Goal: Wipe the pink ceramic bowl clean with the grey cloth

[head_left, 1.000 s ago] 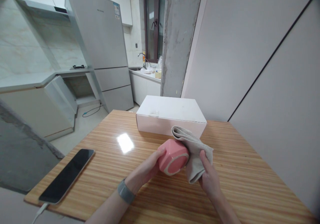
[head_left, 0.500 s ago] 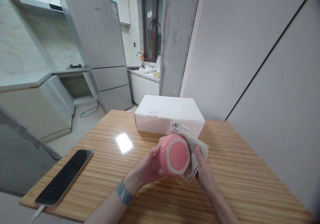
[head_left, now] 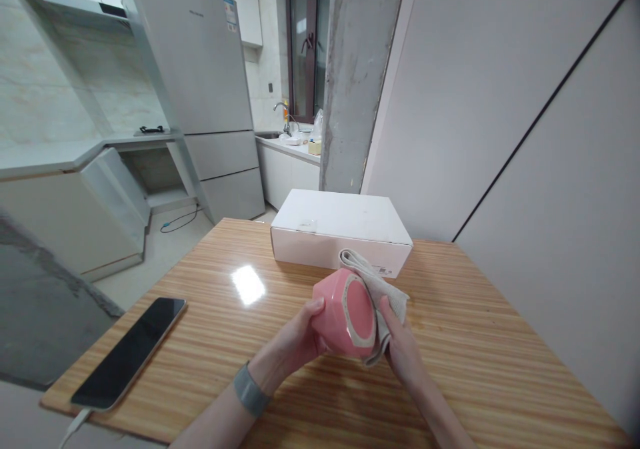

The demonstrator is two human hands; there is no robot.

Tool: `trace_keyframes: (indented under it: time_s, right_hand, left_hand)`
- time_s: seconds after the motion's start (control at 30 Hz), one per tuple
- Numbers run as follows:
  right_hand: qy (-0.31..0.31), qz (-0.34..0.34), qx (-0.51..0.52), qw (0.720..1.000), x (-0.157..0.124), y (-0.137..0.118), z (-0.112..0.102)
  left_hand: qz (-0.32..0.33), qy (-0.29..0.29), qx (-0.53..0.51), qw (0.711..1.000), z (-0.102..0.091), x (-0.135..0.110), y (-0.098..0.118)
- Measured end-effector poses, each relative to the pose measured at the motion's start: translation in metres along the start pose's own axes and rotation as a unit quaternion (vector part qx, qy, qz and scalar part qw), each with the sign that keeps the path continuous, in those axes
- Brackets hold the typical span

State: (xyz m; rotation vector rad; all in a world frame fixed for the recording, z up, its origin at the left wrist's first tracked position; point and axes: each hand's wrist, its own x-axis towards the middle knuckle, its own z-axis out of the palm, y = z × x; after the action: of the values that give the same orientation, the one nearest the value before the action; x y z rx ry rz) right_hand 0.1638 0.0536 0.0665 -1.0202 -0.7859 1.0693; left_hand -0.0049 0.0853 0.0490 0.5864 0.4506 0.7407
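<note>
My left hand (head_left: 295, 335) grips a pink faceted bowl (head_left: 343, 312), held above the wooden table (head_left: 475, 342) with its unglazed base ring turned toward me. A grey band sits on my left wrist. My right hand (head_left: 400, 349) is closed on a beige cloth (head_left: 380, 287), pressing it against the bowl's right side. The cloth wraps behind the bowl and sticks up past its top edge. The bowl's opening faces away and is hidden.
A white cardboard box (head_left: 343, 232) lies just behind the bowl. A dark phone (head_left: 130, 352) with a cable lies at the table's left front corner. A concrete pillar (head_left: 355, 75), fridge (head_left: 200, 89) and kitchen counters stand beyond.
The bowl has turned in my left hand, its base now facing more to the right. My right hand and the cloth have slid closer round the bowl's right side.
</note>
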Motion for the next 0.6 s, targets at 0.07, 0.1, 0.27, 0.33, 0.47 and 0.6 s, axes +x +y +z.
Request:
trace_keyframes:
  time_s: [0.07,0.1,0.27,0.33,0.47,0.6]
  right_hand:
    - [0.01,0.03,0.013,0.999,0.0,0.001,0.002]
    - [0.013,0.043,0.018,0.999,0.0,0.001,0.002]
    - [-0.003,0.07,0.028,0.997,-0.004,0.011,0.005]
    - [-0.009,0.071,0.015,0.997,-0.005,0.016,0.005]
    - [-0.017,0.079,0.01,0.997,-0.003,0.021,0.006]
    - [-0.016,0.106,0.045,0.993,0.0,0.021,0.005]
  left_hand:
    - [0.015,0.011,-0.011,1.0,0.003,0.002,0.001]
    - [0.025,0.011,-0.019,0.999,0.004,0.003,0.002]
    - [0.092,-0.011,-0.047,0.995,0.01,0.005,0.007]
    - [0.099,-0.003,-0.038,0.994,0.01,0.004,0.009]
    - [0.082,0.029,-0.021,0.996,0.01,0.002,0.012]
    - [0.051,0.047,-0.051,0.996,0.012,0.001,0.018]
